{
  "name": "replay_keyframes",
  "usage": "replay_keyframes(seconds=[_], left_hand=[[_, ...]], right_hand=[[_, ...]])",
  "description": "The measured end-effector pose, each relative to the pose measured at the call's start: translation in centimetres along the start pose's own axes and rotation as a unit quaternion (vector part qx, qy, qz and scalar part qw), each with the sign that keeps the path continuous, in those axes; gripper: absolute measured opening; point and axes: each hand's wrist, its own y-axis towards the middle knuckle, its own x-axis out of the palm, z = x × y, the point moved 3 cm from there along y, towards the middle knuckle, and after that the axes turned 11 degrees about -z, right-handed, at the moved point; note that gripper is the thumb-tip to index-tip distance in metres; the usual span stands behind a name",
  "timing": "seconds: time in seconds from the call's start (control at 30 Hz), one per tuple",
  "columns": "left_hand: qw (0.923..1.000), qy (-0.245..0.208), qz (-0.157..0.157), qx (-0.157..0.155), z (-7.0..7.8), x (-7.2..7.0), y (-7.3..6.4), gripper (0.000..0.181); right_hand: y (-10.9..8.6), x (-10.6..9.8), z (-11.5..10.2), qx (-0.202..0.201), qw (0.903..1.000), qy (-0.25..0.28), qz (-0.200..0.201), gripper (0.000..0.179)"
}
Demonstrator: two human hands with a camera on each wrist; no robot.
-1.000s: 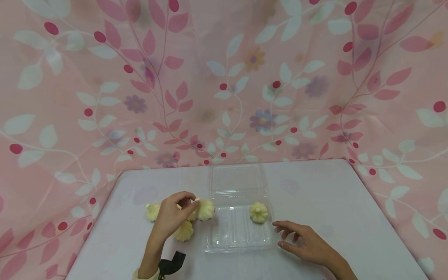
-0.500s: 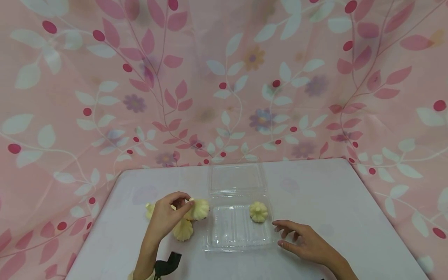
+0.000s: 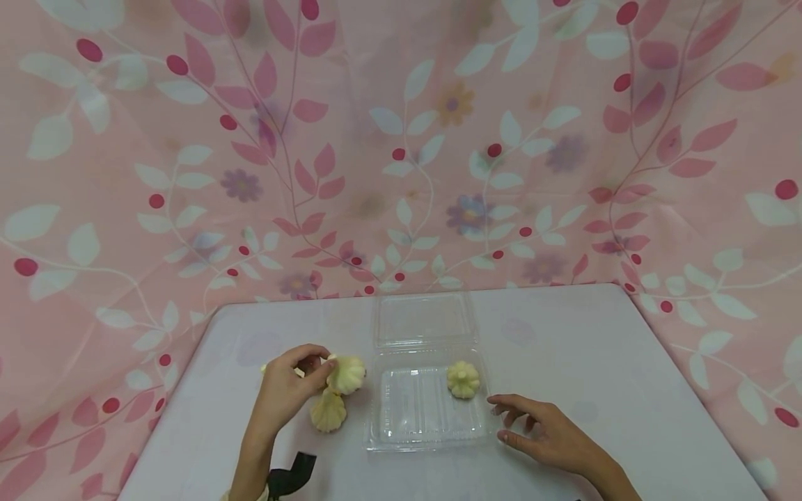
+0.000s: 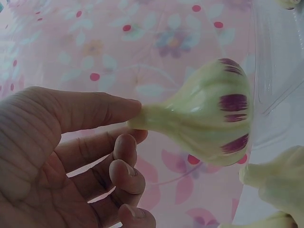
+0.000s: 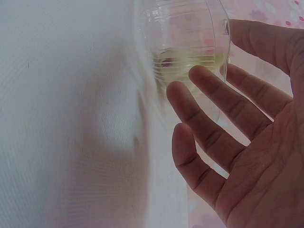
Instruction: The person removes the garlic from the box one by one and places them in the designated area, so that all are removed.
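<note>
Your left fingers (image 4: 99, 109) aptly pinch the cream garlic bulb's (image 4: 209, 116) neck: likely light, stiff. Right fingers (image 5: 205, 123) spread empty by the clear plastic box (image 3: 407, 410).

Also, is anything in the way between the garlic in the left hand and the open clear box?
Nothing visible stands between the held garlic and the clear box except the box's own left rim. The lid lies open at the far side; the second bulb sits at the right.
</note>
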Motion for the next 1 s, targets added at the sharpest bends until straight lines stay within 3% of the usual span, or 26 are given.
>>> replay_keyframes(seconds=[1.0], left_hand=[[0.9963, 0.063, 0.047, -0.036, -1.5, -2.7, -1.6, 0.010]], right_hand=[[-0.1, 0.0, 0.1, 0.002, 1.0000, -0.006, -0.001, 0.045]])
